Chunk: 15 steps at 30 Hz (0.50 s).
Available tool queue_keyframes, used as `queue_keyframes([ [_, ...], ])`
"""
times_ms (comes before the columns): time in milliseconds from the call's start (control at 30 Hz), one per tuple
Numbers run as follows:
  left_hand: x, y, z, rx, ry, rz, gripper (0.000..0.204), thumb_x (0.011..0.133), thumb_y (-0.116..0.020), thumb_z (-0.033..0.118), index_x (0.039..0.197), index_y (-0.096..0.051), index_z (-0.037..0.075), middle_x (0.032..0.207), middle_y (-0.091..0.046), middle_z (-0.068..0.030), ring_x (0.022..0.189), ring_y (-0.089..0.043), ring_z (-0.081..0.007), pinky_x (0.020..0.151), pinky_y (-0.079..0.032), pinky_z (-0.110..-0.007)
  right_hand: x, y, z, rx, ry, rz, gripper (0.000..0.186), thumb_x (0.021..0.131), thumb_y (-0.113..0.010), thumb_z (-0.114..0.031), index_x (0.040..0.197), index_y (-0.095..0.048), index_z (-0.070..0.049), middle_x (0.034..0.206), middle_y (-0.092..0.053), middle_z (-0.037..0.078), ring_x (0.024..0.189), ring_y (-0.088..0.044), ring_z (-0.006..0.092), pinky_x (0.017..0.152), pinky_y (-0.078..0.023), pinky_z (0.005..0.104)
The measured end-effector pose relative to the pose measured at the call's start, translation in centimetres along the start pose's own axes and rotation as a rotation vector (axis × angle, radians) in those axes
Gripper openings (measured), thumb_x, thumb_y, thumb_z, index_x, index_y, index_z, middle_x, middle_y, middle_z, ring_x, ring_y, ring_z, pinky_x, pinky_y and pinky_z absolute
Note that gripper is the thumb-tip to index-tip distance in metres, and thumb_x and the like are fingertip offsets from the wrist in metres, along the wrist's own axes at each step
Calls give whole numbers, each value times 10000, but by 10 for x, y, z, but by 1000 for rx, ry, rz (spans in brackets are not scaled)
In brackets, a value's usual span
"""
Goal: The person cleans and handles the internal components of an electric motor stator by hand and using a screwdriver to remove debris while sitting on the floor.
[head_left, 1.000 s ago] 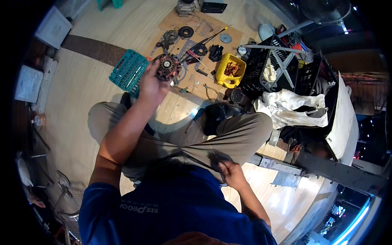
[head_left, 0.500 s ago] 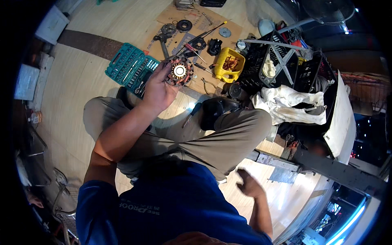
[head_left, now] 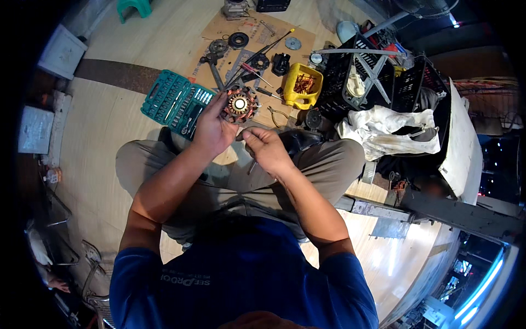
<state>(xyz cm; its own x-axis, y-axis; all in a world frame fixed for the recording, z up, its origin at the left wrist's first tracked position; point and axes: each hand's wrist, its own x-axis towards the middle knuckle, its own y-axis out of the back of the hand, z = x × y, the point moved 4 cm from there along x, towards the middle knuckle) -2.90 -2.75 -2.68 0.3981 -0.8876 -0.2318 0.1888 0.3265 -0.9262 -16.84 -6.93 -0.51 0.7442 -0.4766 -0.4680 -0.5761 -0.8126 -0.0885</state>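
Observation:
I sit cross-legged on a wooden floor. My left hand [head_left: 212, 127] grips a round copper-wound stator [head_left: 240, 104] with a pale hub, held up in front of my knees. My right hand [head_left: 264, 148] has come up beside it, fingers curled around a thin metal tool [head_left: 251, 165] whose end sticks out below the fist. The two hands almost touch just under the stator.
A teal socket set case [head_left: 176, 101] lies open to the left. Ahead, a cardboard sheet [head_left: 256, 34] carries discs, screwdrivers and pliers, beside a yellow tub [head_left: 303, 86] of small parts. Black crates [head_left: 378, 82] and a white rag [head_left: 392, 135] crowd the right.
My right hand rose from beside my right hip to meet the left hand, now gripping a thin tool. My left hand drew the stator closer to my knees.

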Motion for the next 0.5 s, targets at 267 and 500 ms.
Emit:
queue_keyframes([
  [267, 2, 7, 6, 61, 59, -1, 372, 1028, -417, 224, 1277, -528, -30, 1287, -590, -187, 1187, -578, -307, 1035, -448, -457, 9, 64, -4, -579, 258, 379, 185, 938, -605, -182, 980, -674, -16, 856, -636, 246, 796, -644, 394, 693, -503, 385],
  [500, 3, 1, 5, 144, 22, 15, 301, 1027, -439, 165, 1245, -529, -22, 1200, -625, -170, 1121, -617, -286, 987, -490, -441, -59, 63, -67, -617, 289, 390, 196, 950, -607, -180, 940, -646, 12, 711, -553, 154, 651, -520, 239, 612, -450, 334],
])
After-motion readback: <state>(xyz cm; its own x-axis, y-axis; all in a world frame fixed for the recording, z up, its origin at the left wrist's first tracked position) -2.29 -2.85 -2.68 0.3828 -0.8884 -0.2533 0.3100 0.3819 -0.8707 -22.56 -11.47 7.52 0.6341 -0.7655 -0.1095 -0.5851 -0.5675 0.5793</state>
